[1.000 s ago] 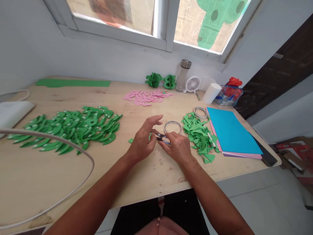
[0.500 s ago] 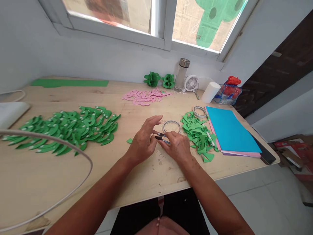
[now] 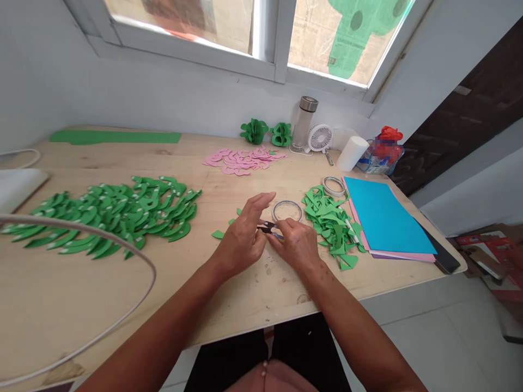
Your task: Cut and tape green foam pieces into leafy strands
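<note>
My right hand [image 3: 299, 241] is closed round a pair of thread snips [image 3: 269, 228], whose dark blades point left toward my other hand. My left hand [image 3: 244, 234] is at the blade tips, thumb and fingers curled together with the upper fingers raised. Whatever it pinches is hidden behind the fingers. Just beyond the snips a roll of tape [image 3: 287, 202] lies flat on the table. A few small green pieces [image 3: 218, 234] lie beside my left hand. To the right of my right hand is a heap of green paper scraps [image 3: 333, 223].
Green curved pieces with white tabs [image 3: 110, 215] spread at left, behind a looping cable [image 3: 151, 267]. Pink cutouts [image 3: 245, 161], green paper balls [image 3: 254, 132], a glass bottle [image 3: 303, 125] and a small fan [image 3: 319, 138] stand toward the wall. Blue sheets [image 3: 388, 218] lie right.
My left hand has shifted slightly to the right and its fingers have turned a little, uncovering small green pieces behind it. My right hand and the snips stay nearly in place.
</note>
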{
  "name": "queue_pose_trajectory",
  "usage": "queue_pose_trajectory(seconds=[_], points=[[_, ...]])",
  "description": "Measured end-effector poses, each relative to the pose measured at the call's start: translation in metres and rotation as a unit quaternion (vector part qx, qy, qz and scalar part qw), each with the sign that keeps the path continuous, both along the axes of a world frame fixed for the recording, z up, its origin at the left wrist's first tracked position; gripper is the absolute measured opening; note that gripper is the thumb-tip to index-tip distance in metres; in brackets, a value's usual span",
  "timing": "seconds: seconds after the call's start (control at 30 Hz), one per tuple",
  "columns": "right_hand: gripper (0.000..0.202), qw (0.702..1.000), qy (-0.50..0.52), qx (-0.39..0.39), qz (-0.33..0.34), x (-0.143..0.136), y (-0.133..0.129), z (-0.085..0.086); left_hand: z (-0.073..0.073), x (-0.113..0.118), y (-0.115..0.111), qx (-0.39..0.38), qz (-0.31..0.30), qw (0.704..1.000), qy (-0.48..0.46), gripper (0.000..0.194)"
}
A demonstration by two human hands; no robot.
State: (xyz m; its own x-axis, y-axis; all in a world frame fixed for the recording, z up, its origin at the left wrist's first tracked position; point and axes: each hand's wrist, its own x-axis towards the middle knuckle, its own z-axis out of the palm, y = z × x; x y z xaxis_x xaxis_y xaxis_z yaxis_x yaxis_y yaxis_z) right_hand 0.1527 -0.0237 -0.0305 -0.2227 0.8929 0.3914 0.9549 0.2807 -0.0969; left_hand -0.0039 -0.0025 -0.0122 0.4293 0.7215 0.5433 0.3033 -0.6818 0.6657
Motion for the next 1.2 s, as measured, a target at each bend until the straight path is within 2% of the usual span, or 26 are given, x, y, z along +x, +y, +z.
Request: queue_pose_trajectory(seconds=[0.2, 0.47, 0.7, 0.93, 1.2], points=[[0.030, 1.000, -0.008, 0.000, 0.000, -0.0007, -0.0004, -0.0006, 0.0002, 0.0005, 0.0005, 0.007, 0.011, 1.000, 0.024, 0.086], [0.031, 1.000, -0.008, 0.010, -0.002, -0.0008, -0.0012, 0.0000, 0.0002, 0.0025, 0.0005, 0.003, 0.022, 1.000, 0.011, 0.083], [0.033, 1.000, -0.015, 0.010, -0.003, -0.0011, -0.0017, 0.0004, -0.0014, 0.0039, 0.0013, -0.039, 0.040, 0.998, -0.033, 0.076], [0.027, 1.000, 0.001, 0.012, 0.000, -0.0010, -0.0011, 0.0003, -0.0013, 0.0040, 0.0027, -0.114, 0.058, 0.985, -0.114, 0.062], [0.026, 1.000, 0.007, 0.014, -0.009, 0.0004, -0.0008, 0.0004, 0.0006, 0.0024, 0.0043, -0.123, 0.073, 0.976, -0.165, 0.060]])
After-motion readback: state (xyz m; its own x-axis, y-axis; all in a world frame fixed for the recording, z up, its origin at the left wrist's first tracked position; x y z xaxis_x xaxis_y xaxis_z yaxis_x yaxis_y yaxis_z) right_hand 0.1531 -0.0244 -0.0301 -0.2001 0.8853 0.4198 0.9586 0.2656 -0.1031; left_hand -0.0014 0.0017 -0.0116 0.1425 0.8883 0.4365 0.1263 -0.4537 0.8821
